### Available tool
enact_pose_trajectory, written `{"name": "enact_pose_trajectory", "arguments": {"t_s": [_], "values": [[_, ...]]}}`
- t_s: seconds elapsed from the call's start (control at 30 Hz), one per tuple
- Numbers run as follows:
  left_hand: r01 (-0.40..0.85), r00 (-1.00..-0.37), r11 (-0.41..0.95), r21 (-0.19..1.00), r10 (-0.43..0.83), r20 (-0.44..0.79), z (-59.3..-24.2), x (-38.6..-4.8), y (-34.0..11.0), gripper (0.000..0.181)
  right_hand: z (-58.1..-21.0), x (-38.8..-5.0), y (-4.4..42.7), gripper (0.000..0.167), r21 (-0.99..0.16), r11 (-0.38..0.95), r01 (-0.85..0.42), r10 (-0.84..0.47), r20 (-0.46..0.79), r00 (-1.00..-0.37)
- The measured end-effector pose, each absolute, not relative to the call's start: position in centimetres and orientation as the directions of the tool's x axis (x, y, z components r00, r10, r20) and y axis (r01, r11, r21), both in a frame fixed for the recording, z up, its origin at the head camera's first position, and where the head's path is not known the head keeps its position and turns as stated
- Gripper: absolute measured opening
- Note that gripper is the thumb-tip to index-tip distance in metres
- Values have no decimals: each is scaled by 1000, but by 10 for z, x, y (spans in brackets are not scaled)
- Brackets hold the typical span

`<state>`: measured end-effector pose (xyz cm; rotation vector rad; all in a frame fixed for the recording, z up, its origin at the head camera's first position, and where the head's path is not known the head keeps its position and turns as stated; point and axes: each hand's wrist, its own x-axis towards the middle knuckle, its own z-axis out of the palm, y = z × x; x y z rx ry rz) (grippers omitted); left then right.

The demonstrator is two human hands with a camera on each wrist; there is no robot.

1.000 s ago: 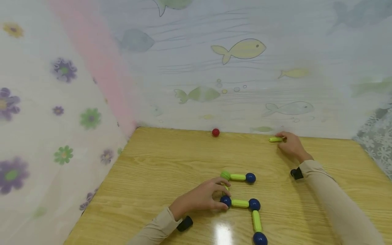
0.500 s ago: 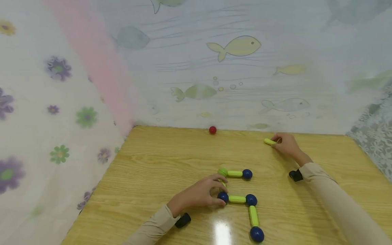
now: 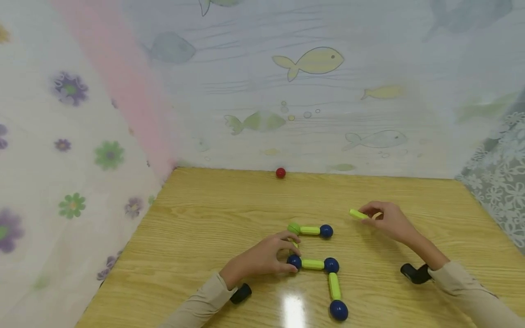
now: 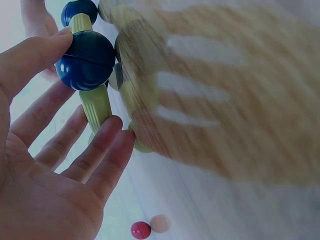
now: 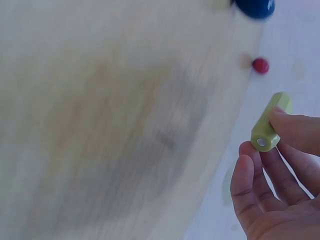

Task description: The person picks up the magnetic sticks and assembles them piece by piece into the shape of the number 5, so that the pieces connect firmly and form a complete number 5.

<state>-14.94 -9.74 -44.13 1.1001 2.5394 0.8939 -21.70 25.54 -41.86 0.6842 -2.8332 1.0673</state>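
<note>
My right hand [image 3: 391, 223] pinches a yellow-green magnetic rod [image 3: 356, 213] between thumb and fingers, off the table; a small metal disc shows in the rod's end [image 5: 262, 142] in the right wrist view. My left hand [image 3: 262, 258] grips a blue ball [image 3: 294, 262], its thumb on the ball [image 4: 87, 62] in the left wrist view. That ball belongs to a joined chain of balls and rods lying on the table. A green ball [image 3: 293, 228], a second blue ball [image 3: 326, 231], a corner blue ball [image 3: 331, 265] and a front blue ball [image 3: 338, 310] are linked by yellow-green rods. My left fingers partly cover one rod.
A red ball [image 3: 280, 173] lies at the back edge of the wooden table [image 3: 213, 200], by the fish-patterned wall covering [image 3: 246, 91]. A flowered covering [image 3: 82, 182] stands on the left. Lace cloth [image 3: 502, 177] hangs at the right.
My right hand has lifted the rod from near the back edge and brought it toward me. My left hand keeps its grip on the blue ball. The view has shifted slightly.
</note>
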Motion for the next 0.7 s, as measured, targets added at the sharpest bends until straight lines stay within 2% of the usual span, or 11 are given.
{"name": "enact_pose_trajectory", "arguments": {"t_s": [0.2,0.47,0.7], "values": [[569,-695,536,623,719,15,-440,-149,-97,33,-415,-178,241,18,-662,604,-444,-430,199,-881],[562,-700,536,630,714,17,-442,-149,-98,34,-408,-141,222,20,-719,446,-534,-567,235,-790],[570,-698,535,624,715,24,-440,-147,-98,33,-412,-118,204,22,-749,343,-567,-636,259,-727]]}}
